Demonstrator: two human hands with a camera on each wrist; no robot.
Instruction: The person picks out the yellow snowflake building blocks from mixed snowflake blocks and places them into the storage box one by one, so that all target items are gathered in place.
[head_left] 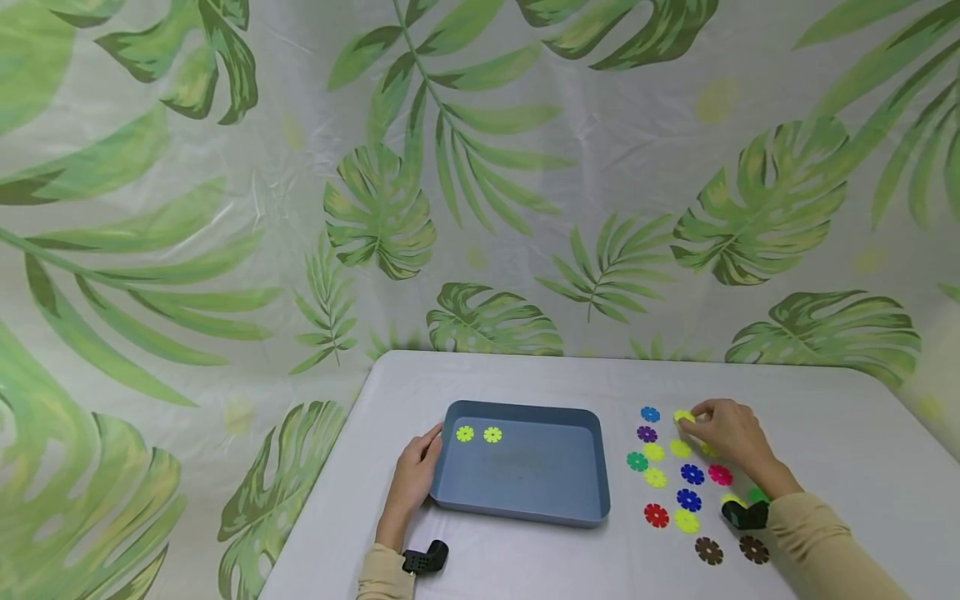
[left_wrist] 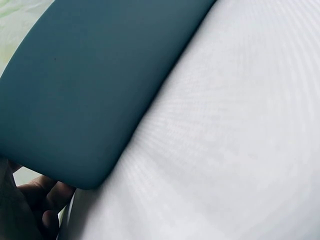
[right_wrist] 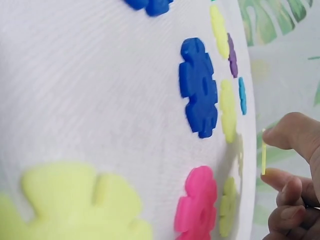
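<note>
My right hand (head_left: 727, 429) pinches a yellow snowflake disc (head_left: 683, 416) by its edges, between thumb and fingertips. In the right wrist view that disc (right_wrist: 264, 152) appears edge-on, lifted off the white cloth. At the left end of a shallow blue-grey tray (head_left: 517, 475), my left hand (head_left: 414, 472) holds the side wall. The left wrist view has its curled fingers (left_wrist: 45, 195) against the tray's wall (left_wrist: 95, 95), partly in shadow. Inside the tray, two yellow discs (head_left: 492, 435) lie side by side near the far left corner.
Several loose discs lie right of the tray: yellow (head_left: 686, 522), dark blue (head_left: 688, 500), red (head_left: 656, 516), pink (head_left: 720, 475), purple (head_left: 647, 434), green (head_left: 637, 462) and brown (head_left: 708, 551). My right forearm partly covers some. A leaf-patterned curtain (head_left: 495, 167) hangs behind the table.
</note>
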